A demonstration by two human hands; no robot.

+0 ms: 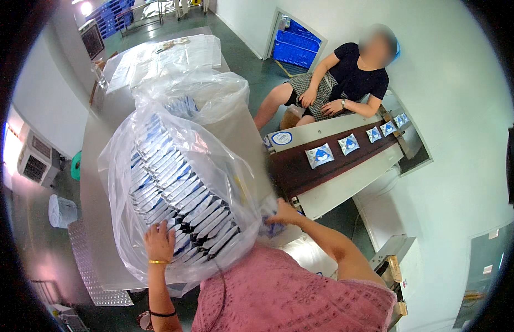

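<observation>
A large clear plastic bag (116, 193) lies opened on the metal table. Inside it, silver and blue packets (182, 191) stand on edge in tightly packed rows. My left hand (159, 242) rests at the near left of these rows, its fingers spread against the packets' edges. Beside the near end of the conveyor belt, my right hand (284, 213) is closed on a blue and white packet (272, 227), partly hidden and blurred; whether it holds more than one I cannot tell.
Several packets (320, 155) lie spaced along the dark conveyor belt (334, 145) at the right. A seated co-worker (356, 77) is beyond it. Behind the bag, clear plastic sheets (163, 61) cover the table's far end. A white bucket (62, 211) stands on the floor at left.
</observation>
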